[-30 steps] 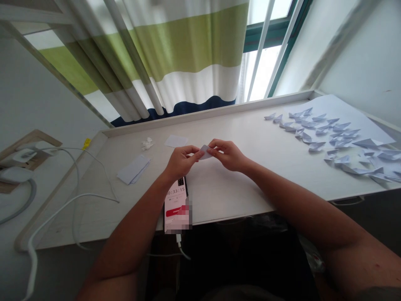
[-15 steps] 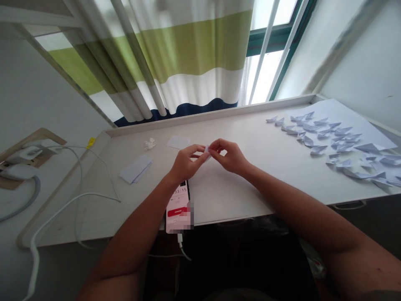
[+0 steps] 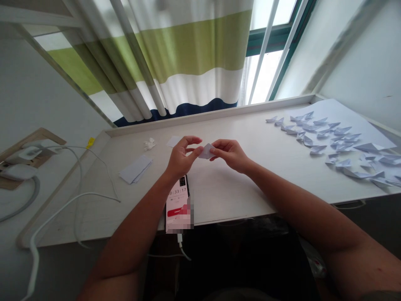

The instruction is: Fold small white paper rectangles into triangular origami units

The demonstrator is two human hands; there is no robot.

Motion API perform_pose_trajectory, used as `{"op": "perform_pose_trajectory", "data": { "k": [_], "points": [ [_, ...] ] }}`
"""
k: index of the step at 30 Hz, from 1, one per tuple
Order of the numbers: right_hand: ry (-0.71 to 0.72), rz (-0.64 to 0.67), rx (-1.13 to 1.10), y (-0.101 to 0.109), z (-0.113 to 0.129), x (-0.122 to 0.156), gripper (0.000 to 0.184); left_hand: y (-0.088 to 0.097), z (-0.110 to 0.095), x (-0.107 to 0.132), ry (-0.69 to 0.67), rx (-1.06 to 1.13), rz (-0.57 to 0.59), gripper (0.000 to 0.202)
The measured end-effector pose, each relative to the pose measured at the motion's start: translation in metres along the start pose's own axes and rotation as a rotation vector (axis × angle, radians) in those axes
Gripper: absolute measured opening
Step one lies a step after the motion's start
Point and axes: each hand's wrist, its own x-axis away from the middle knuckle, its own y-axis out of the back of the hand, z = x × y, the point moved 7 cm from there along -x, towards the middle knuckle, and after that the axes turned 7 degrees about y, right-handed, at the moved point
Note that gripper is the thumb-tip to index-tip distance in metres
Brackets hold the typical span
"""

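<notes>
Between my hands, a little above the desk, is a small folded piece of white paper (image 3: 206, 152), its diamond-like face turned toward me. My right hand (image 3: 230, 154) pinches its right side, thumb in front and fingers behind. At the paper's left edge is the thumb tip of my left hand (image 3: 183, 155). The left index finger is lifted and apart from that thumb. A phone (image 3: 177, 202) with a running timer lies under my left wrist, partly pixelated, with a cable plugged into its lower end.
Several folded paper boats (image 3: 318, 149) cover the desk's right side, by a large white sheet (image 3: 347, 115). At left are a paper stack (image 3: 135, 169), a crumpled tissue (image 3: 149, 144) and a loose sheet (image 3: 172, 141). White cables (image 3: 79, 196) cross the left edge. A curtain (image 3: 194, 50) hangs behind.
The folded paper has been turned, so a wider diamond face shows. My left hand has shifted slightly left and its index finger has lifted away. The right hand keeps its pinch.
</notes>
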Motion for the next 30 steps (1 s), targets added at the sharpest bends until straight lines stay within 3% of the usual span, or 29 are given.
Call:
{"op": "perform_pose_trajectory", "data": {
  "k": [9,21,30],
  "points": [
    [-0.044,0.033,0.144,-0.004,-0.003,0.003,0.051,-0.010,0.014,0.002,0.213,0.082,0.126,0.038],
    [-0.080,0.120,0.213,-0.007,-0.007,0.003,0.053,-0.015,0.012,0.004,0.229,0.048,0.178,0.029],
    [-0.153,0.141,0.135,-0.003,-0.011,0.003,0.042,-0.012,0.011,0.004,0.188,-0.011,0.131,0.028]
  ]
}}
